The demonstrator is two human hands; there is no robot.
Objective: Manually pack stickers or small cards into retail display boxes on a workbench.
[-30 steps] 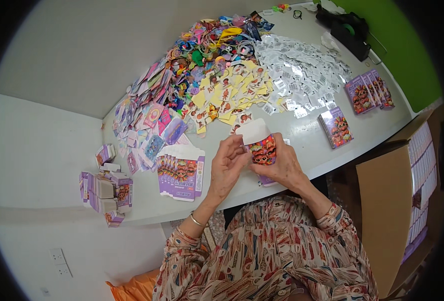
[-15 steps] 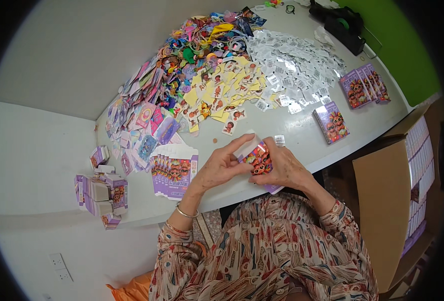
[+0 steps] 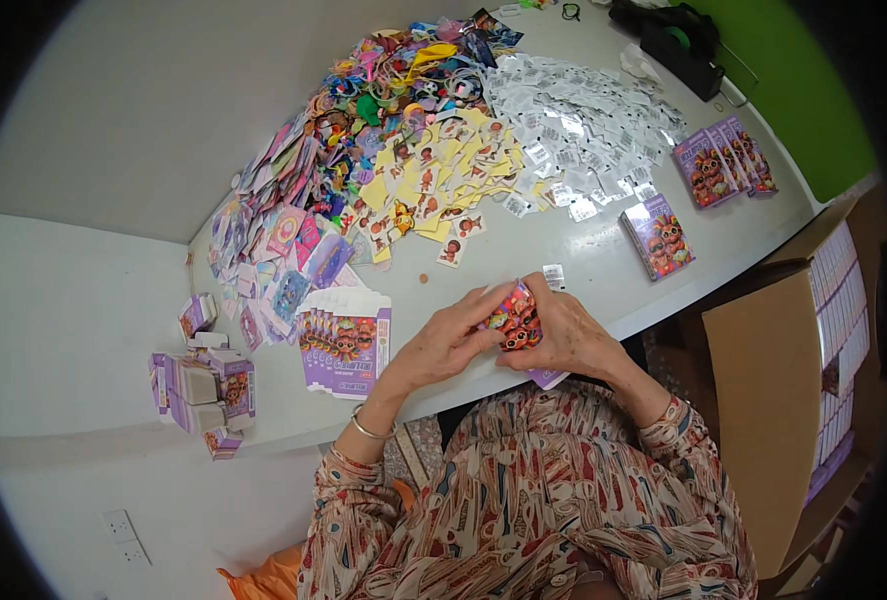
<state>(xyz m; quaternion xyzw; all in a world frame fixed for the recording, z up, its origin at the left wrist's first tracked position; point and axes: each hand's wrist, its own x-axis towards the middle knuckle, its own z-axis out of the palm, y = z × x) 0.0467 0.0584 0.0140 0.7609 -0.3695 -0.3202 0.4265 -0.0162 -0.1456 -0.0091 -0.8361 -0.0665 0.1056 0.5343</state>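
Observation:
Both of my hands are closed round a small purple cardboard box (image 3: 515,322) printed with red cartoon figures, held over the front edge of the table. My left hand (image 3: 449,342) grips its left side, fingers over the top end and thumb on the printed face. On the other side my right hand (image 3: 567,335) wraps the box, and a purple end sticks out below it. To the left of my left hand lies a fanned stack of flat purple cartons (image 3: 347,342). A small silvery printed sachet (image 3: 554,277) rests just beyond my right hand.
Heaps of yellow picture cards (image 3: 443,170), silvery sachets (image 3: 583,125) and colourful trinkets (image 3: 363,105) cover the back. Filled-out purple boxes (image 3: 657,238) stand at right, more boxes (image 3: 201,385) at far left. A large brown carton (image 3: 763,400) stands beside the table; a black tape dispenser (image 3: 683,60) lies behind.
The white flap that stood up at the box's top end no longer shows; my left fingers have moved down over that end. My right hand keeps its hold.

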